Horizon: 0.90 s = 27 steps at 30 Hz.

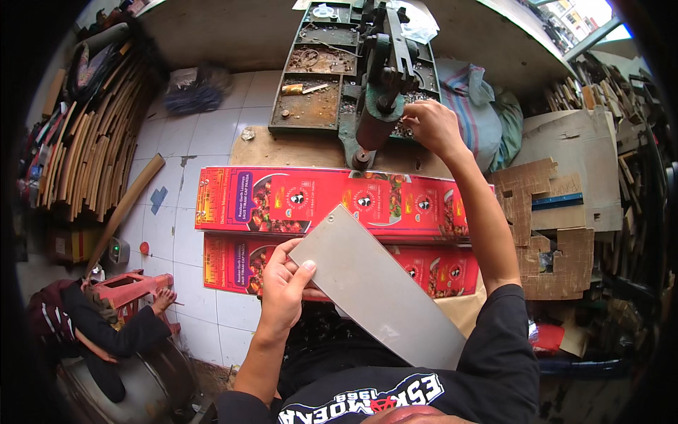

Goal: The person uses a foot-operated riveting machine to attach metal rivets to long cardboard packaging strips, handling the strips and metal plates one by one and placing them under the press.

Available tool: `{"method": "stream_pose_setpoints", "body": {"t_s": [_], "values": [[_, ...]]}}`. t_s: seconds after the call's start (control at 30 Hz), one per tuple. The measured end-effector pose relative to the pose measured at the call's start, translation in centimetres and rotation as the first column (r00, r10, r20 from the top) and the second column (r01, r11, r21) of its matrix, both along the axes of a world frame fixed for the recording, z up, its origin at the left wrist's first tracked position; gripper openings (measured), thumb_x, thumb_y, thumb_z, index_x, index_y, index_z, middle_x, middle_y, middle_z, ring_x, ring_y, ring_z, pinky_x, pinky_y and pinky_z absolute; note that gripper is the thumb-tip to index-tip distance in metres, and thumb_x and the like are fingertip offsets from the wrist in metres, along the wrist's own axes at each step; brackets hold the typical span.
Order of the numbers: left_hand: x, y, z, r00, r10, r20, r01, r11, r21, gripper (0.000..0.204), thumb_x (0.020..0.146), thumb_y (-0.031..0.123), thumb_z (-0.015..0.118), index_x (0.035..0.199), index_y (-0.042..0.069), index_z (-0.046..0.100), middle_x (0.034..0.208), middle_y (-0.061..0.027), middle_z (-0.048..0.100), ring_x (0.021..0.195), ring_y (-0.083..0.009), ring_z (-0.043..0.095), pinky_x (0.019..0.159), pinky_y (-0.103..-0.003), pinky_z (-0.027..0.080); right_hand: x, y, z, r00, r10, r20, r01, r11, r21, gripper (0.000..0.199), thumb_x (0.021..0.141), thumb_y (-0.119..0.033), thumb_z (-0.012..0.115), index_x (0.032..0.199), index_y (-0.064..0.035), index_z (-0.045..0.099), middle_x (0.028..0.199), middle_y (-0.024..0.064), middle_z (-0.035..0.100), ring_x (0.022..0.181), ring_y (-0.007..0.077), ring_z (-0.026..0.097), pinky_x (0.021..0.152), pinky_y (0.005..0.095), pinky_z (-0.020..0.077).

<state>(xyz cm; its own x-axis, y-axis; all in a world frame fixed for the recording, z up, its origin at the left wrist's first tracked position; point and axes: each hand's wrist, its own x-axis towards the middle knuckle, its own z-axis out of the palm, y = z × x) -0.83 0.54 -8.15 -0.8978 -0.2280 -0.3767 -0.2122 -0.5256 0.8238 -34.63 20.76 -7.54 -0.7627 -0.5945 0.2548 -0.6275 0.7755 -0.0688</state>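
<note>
My left hand (284, 286) grips a long grey flat panel (385, 293) by its edge, thumb on top. The panel slants down to the right across my lap, and one corner has a small metal eyelet. My right hand (432, 126) is at the tray compartments right of a green hand press (374, 116), its fingertips drawn together among small metal bits. Whatever they pinch is too small to make out. Below the press lie two stacks of red printed panels (325, 201), one nearer me than the other, partly covered by the grey panel.
The press stands on a wooden board (268, 152) with a rusty compartment tray (311, 109) around it. Cut cardboard (558, 247) leans at the right. Bundled strips (99, 134) stand at the left. Another person's hand (164, 300) rests by a red stool (127, 288), lower left.
</note>
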Motion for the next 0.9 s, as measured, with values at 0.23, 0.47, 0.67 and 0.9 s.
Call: {"method": "stream_pose_setpoints", "body": {"t_s": [0.23,0.47,0.67,0.9], "values": [[0.6,-0.5,-0.1,1.000,0.014,-0.013,-0.013,0.999,0.046,0.045,0.096,0.005,0.055,0.135,-0.005,0.035,0.103,-0.0201,0.068,0.083,-0.0256,0.074,0.063,-0.037,0.067,0.2,-0.1,-0.3,0.998,0.016,-0.064,-0.023,0.995,-0.097,0.014,0.090,-0.027,0.067,0.094,-0.0161,0.074,0.094,0.0042,0.070,0.090,0.0258,0.067,0.077,0.0411,0.0540],[0.7,-0.4,0.1,1.000,0.012,-0.013,-0.011,0.998,0.059,0.046,0.096,0.004,0.056,0.136,-0.004,0.036,0.101,-0.0185,0.069,0.082,-0.0245,0.074,0.062,-0.036,0.066,5.1,-0.9,0.4,0.850,0.428,0.308,-0.196,0.799,-0.569,0.011,0.089,-0.013,0.072,0.095,-0.0047,0.071,0.084,0.0098,0.065,0.074,0.0228,0.063,0.067,0.0349,0.0498],[0.6,-0.3,0.3,1.000,-0.012,-0.025,0.014,0.998,0.053,0.045,0.096,0.004,0.055,0.136,-0.004,0.036,0.103,-0.0189,0.069,0.082,-0.0242,0.074,0.062,-0.035,0.066,6.8,-2.8,0.1,0.850,0.448,0.278,-0.233,0.792,-0.564,0.010,0.087,-0.013,0.075,0.092,-0.0050,0.074,0.085,0.0084,0.065,0.069,0.0209,0.062,0.063,0.0332,0.0497],[-0.8,-0.3,1.0,0.998,-0.018,-0.059,0.020,0.999,0.038,0.043,0.096,0.004,0.055,0.135,-0.005,0.038,0.105,-0.0194,0.068,0.081,-0.0227,0.074,0.063,-0.033,0.066,7.8,-3.3,0.3,0.862,0.392,0.321,-0.124,0.777,-0.617,0.013,0.092,-0.011,0.070,0.103,-0.0043,0.074,0.091,0.0063,0.068,0.073,0.0133,0.064,0.063,0.0297,0.0499]]}}
